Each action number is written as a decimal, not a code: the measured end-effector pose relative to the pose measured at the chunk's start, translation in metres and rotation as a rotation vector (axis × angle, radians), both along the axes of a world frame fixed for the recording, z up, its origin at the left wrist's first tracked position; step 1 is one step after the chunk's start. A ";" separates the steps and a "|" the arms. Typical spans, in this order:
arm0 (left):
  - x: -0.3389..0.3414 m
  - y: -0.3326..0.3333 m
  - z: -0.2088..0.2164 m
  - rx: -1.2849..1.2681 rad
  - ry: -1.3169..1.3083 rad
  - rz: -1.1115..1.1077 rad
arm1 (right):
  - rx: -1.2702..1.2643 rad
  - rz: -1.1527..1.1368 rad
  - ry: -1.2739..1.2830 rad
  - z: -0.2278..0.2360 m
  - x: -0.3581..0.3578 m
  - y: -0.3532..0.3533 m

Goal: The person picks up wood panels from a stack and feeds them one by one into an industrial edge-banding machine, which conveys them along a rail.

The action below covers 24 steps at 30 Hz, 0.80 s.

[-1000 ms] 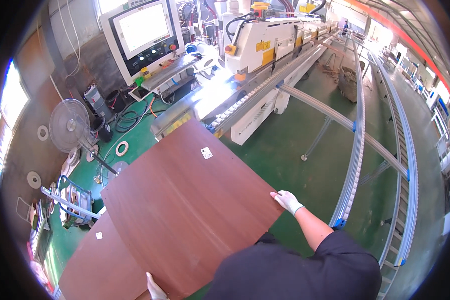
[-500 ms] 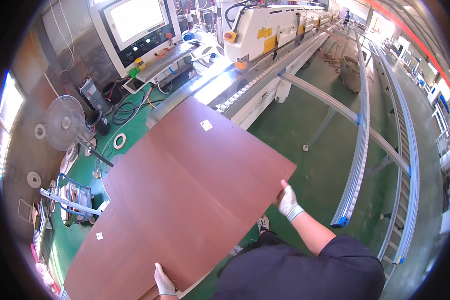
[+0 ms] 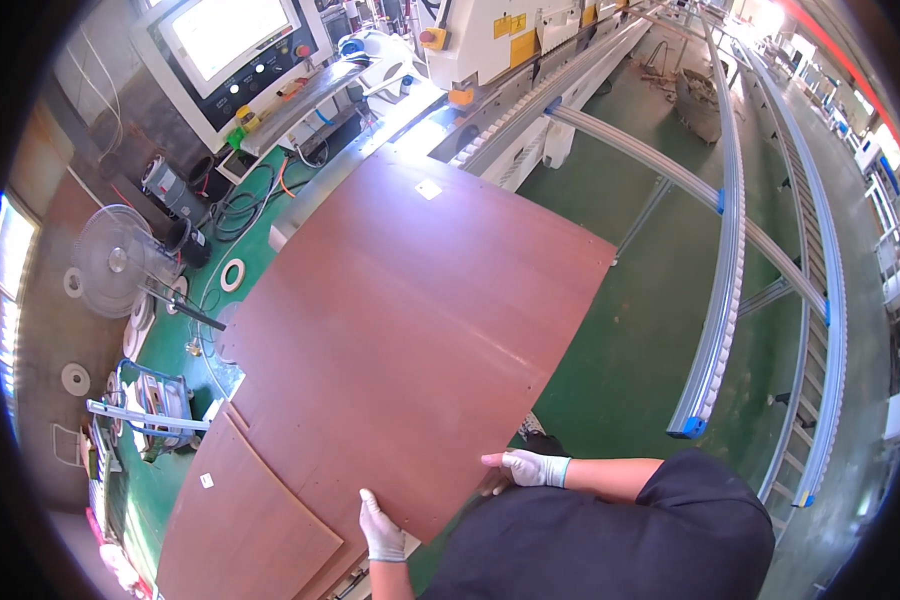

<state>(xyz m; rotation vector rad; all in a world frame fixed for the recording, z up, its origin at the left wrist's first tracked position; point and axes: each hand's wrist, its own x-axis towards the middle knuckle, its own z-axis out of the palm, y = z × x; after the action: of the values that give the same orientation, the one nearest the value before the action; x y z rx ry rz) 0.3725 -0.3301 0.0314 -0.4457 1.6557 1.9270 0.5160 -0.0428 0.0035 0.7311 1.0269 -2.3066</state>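
A large reddish-brown panel (image 3: 420,310) stretches ahead of me, its far end at the bright metal bed of a long white machine. My right hand (image 3: 532,467), in a pale glove with a bare thumb tip, grips its right edge near me, thumb on top and fingers partly hidden beneath. At the near edge, my gloved left hand (image 3: 378,525) is closed on the same panel; its other fingers are hidden. A white label (image 3: 428,189) sits near the far end. Below the panel, to the left, lies a second brown panel (image 3: 240,520) with its own label.
The white machine (image 3: 510,40) stands ahead, beside a control screen (image 3: 228,35). Roller rails (image 3: 715,330) curve along the right, joined by a crossbar (image 3: 640,150). At left are a standing fan (image 3: 118,260), a loaded cart (image 3: 160,400), cables and rolls of edging (image 3: 232,275).
The upper panel has slid forward and right toward the machine, uncovering the panel beneath. My right hand has moved back along its edge toward me; my left has shifted right and slightly forward.
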 end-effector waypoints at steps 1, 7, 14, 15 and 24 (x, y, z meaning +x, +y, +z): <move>-0.001 0.011 0.000 -0.077 0.003 -0.021 | -0.021 0.029 -0.002 0.007 -0.006 0.006; -0.004 0.076 -0.004 0.031 0.010 0.031 | 0.341 0.070 -0.058 0.007 -0.019 0.054; -0.010 0.151 -0.004 0.041 -0.118 0.014 | 0.618 -0.515 0.107 -0.024 -0.028 0.095; -0.012 0.161 -0.007 0.064 -0.178 0.021 | 0.609 -0.513 0.105 -0.026 -0.031 0.102; -0.035 0.265 -0.038 0.384 -0.316 -0.205 | 0.160 -1.287 -0.030 -0.067 -0.063 0.215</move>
<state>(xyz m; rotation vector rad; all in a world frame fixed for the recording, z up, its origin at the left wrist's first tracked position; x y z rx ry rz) 0.3372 -0.0653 -0.0062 -0.3853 1.0595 1.8511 0.4535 0.1721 -0.0638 1.8901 0.8005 -3.1924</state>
